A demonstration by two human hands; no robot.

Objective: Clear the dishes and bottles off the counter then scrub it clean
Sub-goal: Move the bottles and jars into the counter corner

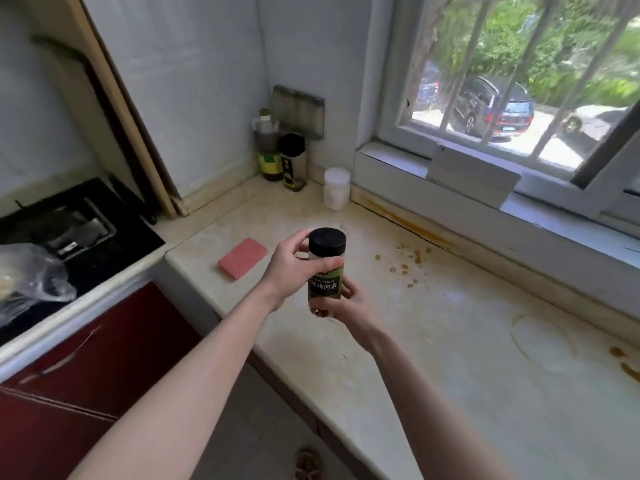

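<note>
A clear jar with a black lid and green label [325, 271] is held upright above the stained pale counter [450, 327]. My left hand [294, 265] grips its upper part just under the lid. My right hand [353, 299] holds it from below and behind the label. A pink sponge [243, 258] lies flat on the counter to the left of the jar. In the far corner stand a dark bottle [268, 150], a black-capped bottle [293, 162] and a small white jar [336, 188].
Brown spills dot the counter [405, 263] and streak the right edge [627, 365]. A black stove [79, 230] and a crumpled plastic bag [31, 282] sit at left above red cabinets. A barred window [519, 74] and its sill run along the right.
</note>
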